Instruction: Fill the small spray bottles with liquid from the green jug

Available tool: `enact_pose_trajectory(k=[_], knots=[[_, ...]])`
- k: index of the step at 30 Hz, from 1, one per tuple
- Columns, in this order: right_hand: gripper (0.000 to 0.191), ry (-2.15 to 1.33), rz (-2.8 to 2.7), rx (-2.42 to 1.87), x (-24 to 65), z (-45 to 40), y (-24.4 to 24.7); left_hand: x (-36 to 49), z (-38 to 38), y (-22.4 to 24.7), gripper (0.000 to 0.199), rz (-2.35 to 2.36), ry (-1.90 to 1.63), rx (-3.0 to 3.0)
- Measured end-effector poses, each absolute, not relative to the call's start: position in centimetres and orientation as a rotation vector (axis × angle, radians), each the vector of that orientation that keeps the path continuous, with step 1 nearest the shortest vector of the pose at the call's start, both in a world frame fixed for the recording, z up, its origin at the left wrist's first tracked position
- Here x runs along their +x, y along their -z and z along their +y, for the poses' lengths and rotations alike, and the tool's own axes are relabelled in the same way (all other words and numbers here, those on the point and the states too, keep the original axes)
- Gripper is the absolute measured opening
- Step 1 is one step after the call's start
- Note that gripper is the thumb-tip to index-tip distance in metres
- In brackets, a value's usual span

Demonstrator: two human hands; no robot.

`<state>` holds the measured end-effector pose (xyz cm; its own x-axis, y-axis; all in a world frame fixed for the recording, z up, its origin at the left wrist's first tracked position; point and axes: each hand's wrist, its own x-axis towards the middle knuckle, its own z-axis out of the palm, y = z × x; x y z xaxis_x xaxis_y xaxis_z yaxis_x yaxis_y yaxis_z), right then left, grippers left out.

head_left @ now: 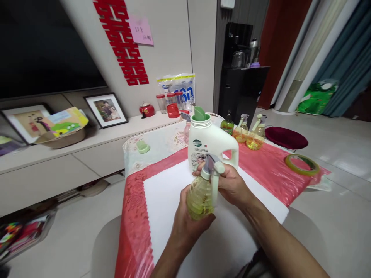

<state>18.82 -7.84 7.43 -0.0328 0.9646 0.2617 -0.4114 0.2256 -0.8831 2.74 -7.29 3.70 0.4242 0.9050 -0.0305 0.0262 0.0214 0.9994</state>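
Note:
A clear spray bottle (199,197) with yellow-green liquid is held upright above the white cloth. My left hand (184,216) wraps round its lower body. My right hand (232,183) grips the grey and pale-green spray head (211,166) at the top, its fingers partly hidden behind it. Just beyond stands a large white jug (210,135) with a handle, and a green spout (201,113) shows in its uncapped neck. Left of the jug, a pale green cap (143,146) lies on the table.
White cloth (165,193) and red plastic (135,208) cover the table. Several bottles (255,141) with coloured liquid stand at the back right, near a roll of yellow tape (302,165). Behind, a low cabinet (87,162) carries picture frames (106,110) and red-lidded jars (161,103).

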Motion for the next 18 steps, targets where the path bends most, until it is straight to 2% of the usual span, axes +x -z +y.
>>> enact_pose_trajectory(k=[11, 18], knots=[[0.041, -1.279, -1.142, -0.693, 18.3, -8.0, -7.1, 2.7, -7.6, -4.2, 0.078, 0.859, -0.904, 1.271], [0.078, -1.318, -1.376, -0.856, 17.8, -8.7, -8.0, 2.6, -7.7, -3.9, 0.096, 0.85, -1.079, 1.204]])
